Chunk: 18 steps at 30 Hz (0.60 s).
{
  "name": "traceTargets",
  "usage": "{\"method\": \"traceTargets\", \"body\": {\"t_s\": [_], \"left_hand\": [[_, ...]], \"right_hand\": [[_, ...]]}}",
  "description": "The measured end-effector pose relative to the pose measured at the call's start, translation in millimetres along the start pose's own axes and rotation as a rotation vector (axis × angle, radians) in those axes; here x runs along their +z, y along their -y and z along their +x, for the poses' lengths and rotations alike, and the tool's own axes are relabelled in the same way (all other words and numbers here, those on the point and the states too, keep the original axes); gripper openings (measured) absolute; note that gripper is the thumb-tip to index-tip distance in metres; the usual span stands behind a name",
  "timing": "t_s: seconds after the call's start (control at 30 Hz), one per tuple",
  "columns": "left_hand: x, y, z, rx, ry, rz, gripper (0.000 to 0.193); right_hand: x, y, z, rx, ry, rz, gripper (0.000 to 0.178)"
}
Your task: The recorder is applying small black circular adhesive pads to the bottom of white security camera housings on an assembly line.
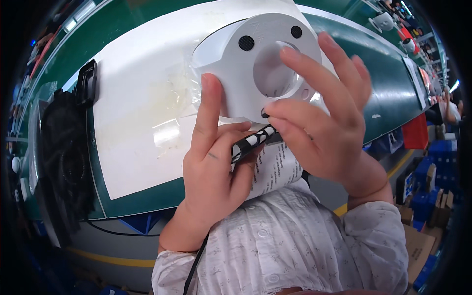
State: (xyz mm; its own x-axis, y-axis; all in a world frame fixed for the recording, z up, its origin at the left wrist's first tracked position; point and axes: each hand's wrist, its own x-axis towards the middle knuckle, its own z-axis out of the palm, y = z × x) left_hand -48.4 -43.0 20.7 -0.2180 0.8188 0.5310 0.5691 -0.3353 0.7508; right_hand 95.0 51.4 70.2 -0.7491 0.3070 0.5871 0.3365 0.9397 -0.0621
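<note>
A white plastic housing [236,78] with a large round opening lies on the white sheet. Two round black pads [246,43] sit on its upper face. At its near edge, my right hand [334,128] pinches a small black pad [265,113] between thumb and index finger, the other fingers spread. The pad is against or just above the housing; I cannot tell which. My left hand [209,157] grips a black strip of pads [253,141] with white cut-out spots, its index finger stretched up beside the housing. Printed white backing paper [278,169] hangs below the strip.
The white sheet [132,118] covers part of a green table [388,93]. Black cloth-like material [64,147] and a black plastic tray [87,82] lie at the left. Blue bins [442,157], cardboard boxes [418,246] and a red bin [416,132] stand at the right.
</note>
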Motion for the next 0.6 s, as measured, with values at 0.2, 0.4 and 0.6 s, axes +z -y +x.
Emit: {"method": "traceTargets", "body": {"t_s": [0.2,0.4,0.6], "left_hand": [[-4,-6,6,0.045,0.007,0.112,0.011],[-2,3,3,0.051,-0.014,-0.036,0.01],[1,3,3,0.035,-0.03,-0.024,0.011]], "right_hand": [[-17,11,-13,-0.025,0.263,-0.176,0.045],[-8,9,-9,0.049,0.093,0.107,0.035],[6,-2,-3,0.01,-0.042,0.061,0.019]]}}
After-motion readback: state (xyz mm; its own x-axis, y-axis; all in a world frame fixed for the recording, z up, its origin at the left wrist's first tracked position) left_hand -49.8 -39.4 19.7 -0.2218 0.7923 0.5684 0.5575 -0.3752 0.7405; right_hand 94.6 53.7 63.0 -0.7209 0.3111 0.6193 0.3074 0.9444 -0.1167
